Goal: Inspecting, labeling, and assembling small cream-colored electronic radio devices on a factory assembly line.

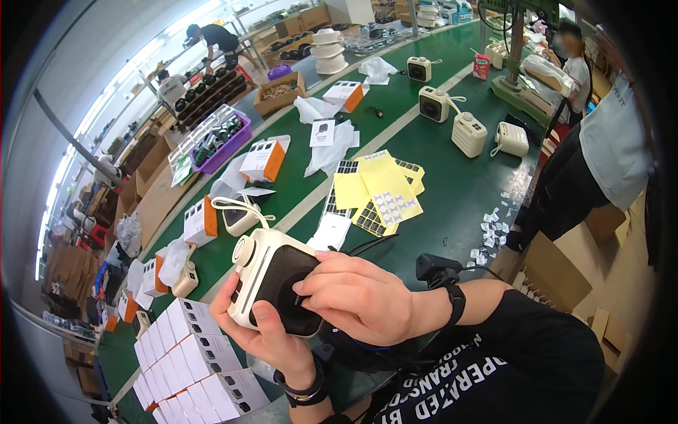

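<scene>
Now left hand [272, 343] cups cream speaker [263, 272]; right hand [364, 297] curls over grille [291, 267].

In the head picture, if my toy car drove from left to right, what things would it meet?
Crumpled plastic bag → held cream speaker → yellow sheets → red drink carton → standing person in a light shirt.

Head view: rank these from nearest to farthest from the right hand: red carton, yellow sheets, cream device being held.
From the right hand:
1. Cream device: at its fingertips, on the left.
2. Yellow sheets: on the green table, beyond the hand.
3. Red carton: far up the table, toward the right.
</scene>
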`<action>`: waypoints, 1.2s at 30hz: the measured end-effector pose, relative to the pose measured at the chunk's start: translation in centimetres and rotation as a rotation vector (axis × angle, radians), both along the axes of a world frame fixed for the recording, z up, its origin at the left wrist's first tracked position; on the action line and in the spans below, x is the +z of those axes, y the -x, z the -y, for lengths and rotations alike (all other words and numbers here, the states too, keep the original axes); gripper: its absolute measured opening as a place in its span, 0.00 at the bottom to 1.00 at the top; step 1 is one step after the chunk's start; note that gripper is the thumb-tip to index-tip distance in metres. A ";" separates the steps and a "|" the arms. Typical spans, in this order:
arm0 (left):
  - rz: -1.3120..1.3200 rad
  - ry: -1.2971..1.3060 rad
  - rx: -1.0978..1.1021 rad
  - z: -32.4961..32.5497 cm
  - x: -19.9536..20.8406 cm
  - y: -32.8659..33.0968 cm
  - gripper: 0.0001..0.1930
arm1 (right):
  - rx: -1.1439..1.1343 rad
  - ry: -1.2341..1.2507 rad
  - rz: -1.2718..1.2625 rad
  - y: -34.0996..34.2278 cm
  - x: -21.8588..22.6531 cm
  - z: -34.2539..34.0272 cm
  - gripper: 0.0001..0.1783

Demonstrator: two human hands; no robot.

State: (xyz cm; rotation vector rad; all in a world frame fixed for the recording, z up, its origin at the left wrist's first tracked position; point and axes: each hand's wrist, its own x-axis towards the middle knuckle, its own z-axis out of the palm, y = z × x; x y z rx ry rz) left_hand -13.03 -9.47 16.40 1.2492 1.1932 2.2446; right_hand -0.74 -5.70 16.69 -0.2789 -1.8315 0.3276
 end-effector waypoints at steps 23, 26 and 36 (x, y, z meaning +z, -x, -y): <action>0.123 0.091 -0.231 1.1 0.9 1.4 0.19 | 0.355 0.565 0.154 -0.9 5.5 -0.2 0.18; 0.144 0.109 -0.247 1.1 0.7 1.7 0.19 | 0.303 0.546 0.209 -0.4 5.9 0.0 0.20; 0.169 0.111 -0.284 1.6 0.8 2.4 0.20 | 0.151 0.343 0.206 0.9 5.2 0.6 0.22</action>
